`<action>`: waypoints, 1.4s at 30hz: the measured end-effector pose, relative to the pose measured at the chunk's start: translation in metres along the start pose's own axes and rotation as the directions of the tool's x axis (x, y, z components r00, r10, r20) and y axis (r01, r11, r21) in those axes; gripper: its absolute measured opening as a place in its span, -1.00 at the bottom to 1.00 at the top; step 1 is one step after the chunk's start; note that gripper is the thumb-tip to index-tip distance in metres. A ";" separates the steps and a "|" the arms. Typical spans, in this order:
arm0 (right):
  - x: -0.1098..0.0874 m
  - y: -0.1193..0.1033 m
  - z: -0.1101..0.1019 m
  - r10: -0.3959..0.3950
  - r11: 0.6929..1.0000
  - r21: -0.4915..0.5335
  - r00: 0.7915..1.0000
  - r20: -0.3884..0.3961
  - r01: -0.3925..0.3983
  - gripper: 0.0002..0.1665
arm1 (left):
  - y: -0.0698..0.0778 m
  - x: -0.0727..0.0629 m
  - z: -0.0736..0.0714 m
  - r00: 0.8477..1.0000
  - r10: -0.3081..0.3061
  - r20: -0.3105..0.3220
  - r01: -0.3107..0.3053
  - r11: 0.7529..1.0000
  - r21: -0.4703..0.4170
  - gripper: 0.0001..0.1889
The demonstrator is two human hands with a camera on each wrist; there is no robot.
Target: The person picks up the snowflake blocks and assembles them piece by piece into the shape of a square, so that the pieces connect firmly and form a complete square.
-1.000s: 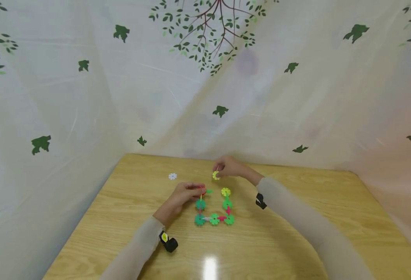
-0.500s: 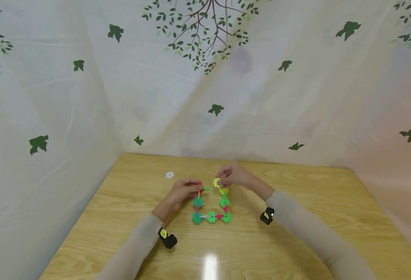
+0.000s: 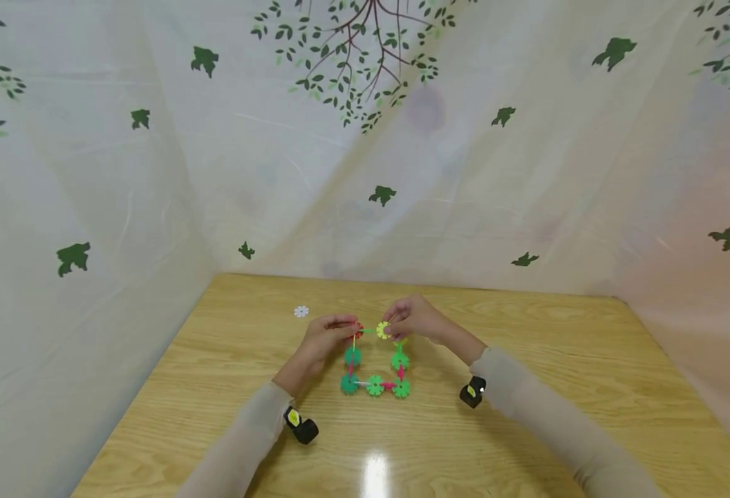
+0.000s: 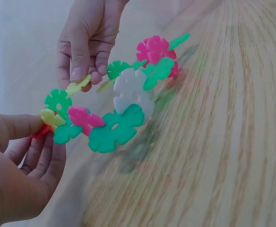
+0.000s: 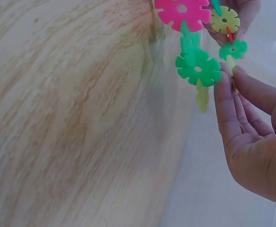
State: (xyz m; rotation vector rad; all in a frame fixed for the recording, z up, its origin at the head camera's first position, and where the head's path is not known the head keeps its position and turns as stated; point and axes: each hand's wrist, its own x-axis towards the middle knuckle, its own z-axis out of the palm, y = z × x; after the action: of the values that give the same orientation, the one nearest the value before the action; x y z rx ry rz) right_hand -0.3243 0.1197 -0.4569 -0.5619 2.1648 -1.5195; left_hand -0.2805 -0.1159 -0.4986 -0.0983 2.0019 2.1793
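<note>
Flower-shaped plastic discs, slotted together, form a squarish chain above or on the table; its near side carries green discs with pink and white ones between. At the far left corner my left hand pinches a red disc; a green disc stands edge-on from it. My right hand pinches a yellow disc between thumb and fingertips, against that green disc. In the right wrist view, another yellow disc ends the chain's right side, beside my right fingertips, apart from the held one.
A loose white disc lies at the back left of the wooden table. Behind the table hangs a pale curtain printed with leaves and birds. Small black cameras sit on both wrists, such as the right wrist camera.
My right hand has brought the yellow disc nearer to me, down to the green disc at the red one. My left hand has raised the red corner slightly.
</note>
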 end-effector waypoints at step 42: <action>0.003 -0.001 0.009 -0.014 0.998 0.055 0.998 -0.059 0.017 -0.75 | -0.001 0.001 0.001 0.998 -0.017 0.058 0.015 0.999 0.035 -0.64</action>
State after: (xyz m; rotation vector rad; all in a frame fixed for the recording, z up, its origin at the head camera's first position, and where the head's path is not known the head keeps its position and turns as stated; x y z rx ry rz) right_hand -0.3220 0.1108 -0.4588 -0.5234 2.1584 -1.6180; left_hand -0.2814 -0.1149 -0.4992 -0.0455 2.0000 2.1121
